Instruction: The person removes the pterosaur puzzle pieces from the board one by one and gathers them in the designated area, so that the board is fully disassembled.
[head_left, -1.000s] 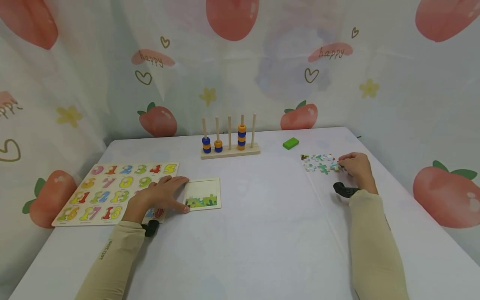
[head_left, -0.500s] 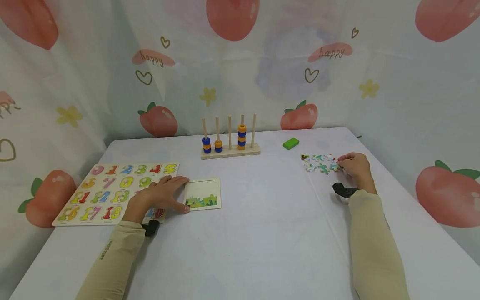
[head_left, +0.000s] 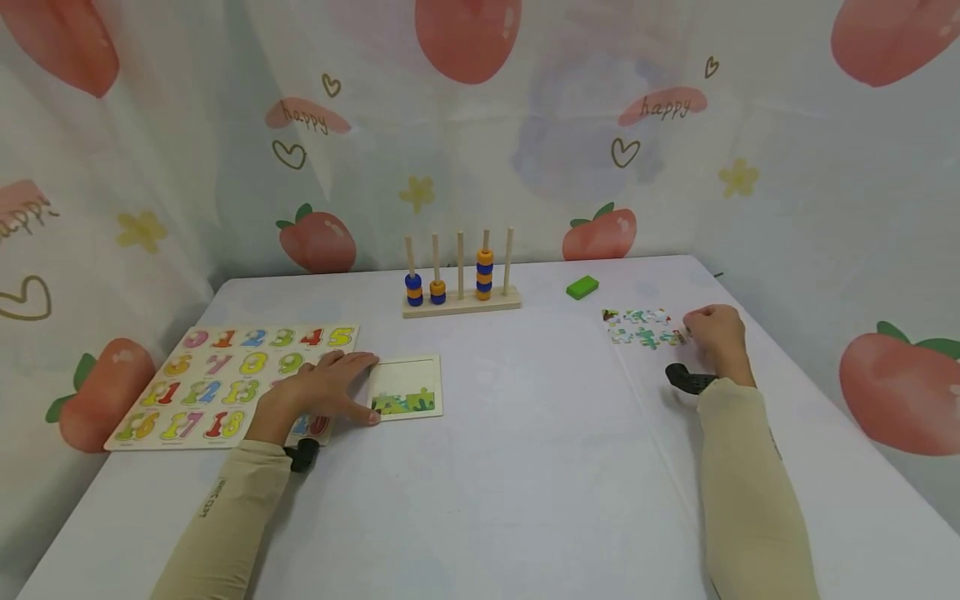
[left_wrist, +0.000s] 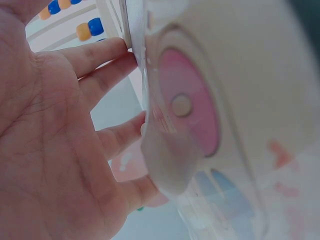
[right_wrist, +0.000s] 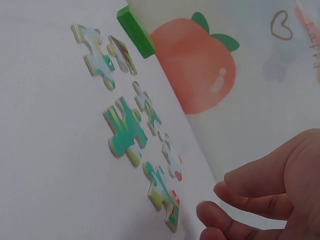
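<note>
My left hand (head_left: pixel 318 390) rests at the left side of a small wooden puzzle tray (head_left: pixel 405 372), thumb and fingertips at its edge. Green puzzle pieces (head_left: pixel 408 403) fill the tray's lower part. Seen from the left wrist, the palm (left_wrist: pixel 55 135) is bare and the fingers stretch out. On the right, my right hand (head_left: pixel 716 335) hovers just beside several loose jigsaw pieces (head_left: pixel 647 337). From the right wrist, its thumb and fingers (right_wrist: pixel 255 175) are loosely bent with nothing between them. The nearest jigsaw piece (right_wrist: pixel 161 191), green and white, lies flat, apart from the fingertips.
A number puzzle board (head_left: pixel 191 389) lies under and left of my left hand. At the back stands a peg rack (head_left: pixel 465 307) with blue and orange beads. A green block (head_left: pixel 582 287) sits behind the loose pieces. A printed cloth (head_left: pixel 495 150) hangs behind the white table (head_left: pixel 510 483).
My right hand, earlier touching a piece at the right end of the loose pieces, has drawn back slightly to the right, leaving it on the table. The left hand has stayed put.
</note>
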